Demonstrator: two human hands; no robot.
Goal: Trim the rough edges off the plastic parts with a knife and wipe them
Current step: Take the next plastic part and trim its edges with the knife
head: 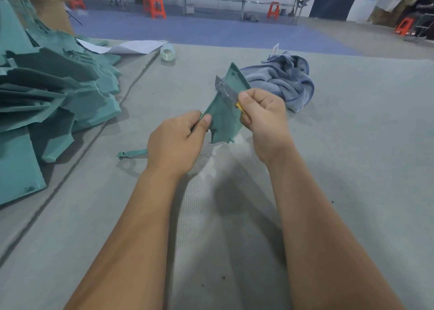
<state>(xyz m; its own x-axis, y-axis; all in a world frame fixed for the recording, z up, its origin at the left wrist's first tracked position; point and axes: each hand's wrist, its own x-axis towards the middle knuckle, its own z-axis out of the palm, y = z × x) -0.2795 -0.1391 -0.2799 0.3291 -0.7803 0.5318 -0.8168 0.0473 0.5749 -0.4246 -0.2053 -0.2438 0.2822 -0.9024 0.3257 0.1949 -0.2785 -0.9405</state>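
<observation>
Here, left hand (175,143) pinching lower corner of green plastic part (223,119) held above grey surface (352,145), right hand (263,115) clenched around knife (226,90), blade against part's edge, blue cloth (284,79) at two o'clock, stacked green parts (54,94) at nine o'clock

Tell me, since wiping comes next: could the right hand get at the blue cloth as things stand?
Probably yes: the blue cloth lies just beyond the right hand with nothing between, but the hand holds the knife.

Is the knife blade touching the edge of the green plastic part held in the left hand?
Touching. In the head view the knife blade lies against the left edge of the green plastic part, a thin shaving curling off at that spot.
</observation>
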